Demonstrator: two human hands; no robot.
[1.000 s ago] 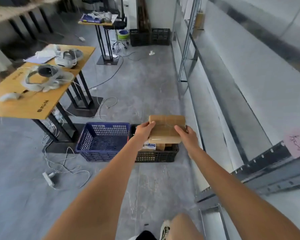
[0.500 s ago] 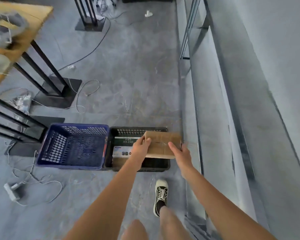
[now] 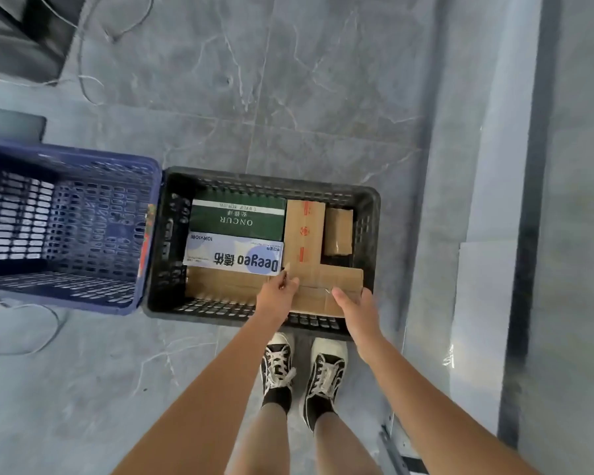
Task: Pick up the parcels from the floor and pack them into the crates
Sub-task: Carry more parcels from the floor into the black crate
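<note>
The person stands over a black crate (image 3: 369,214) on the grey floor (image 3: 288,97) and looks straight down into it. Both hands hold one flat brown cardboard parcel (image 3: 326,286) at the near right side of this crate. The left hand (image 3: 276,291) grips the left edge of the parcel, with the fingers curled around it. The right hand (image 3: 352,303) grasps the right near corner, the thumb on top and the other fingers hidden below. The parcel is low inside the crate, and I cannot tell if it already rests on the things under it. Under its left part lies another brown box (image 3: 220,282) along the near wall. Behind it there is a white and blue box (image 3: 234,257) with the word "Deeyeo", and further back a dark green box (image 3: 237,217) marked "ONCUR". To the right of these a long brown box with red tape (image 3: 304,231) stands beside a small brown box (image 3: 338,231). A blue crate (image 3: 148,186) touches the left side of the black crate. Two black and white sneakers (image 3: 276,365) stand just near the black crate. Thin cables (image 3: 83,63) lie on the floor at the far left.
</note>
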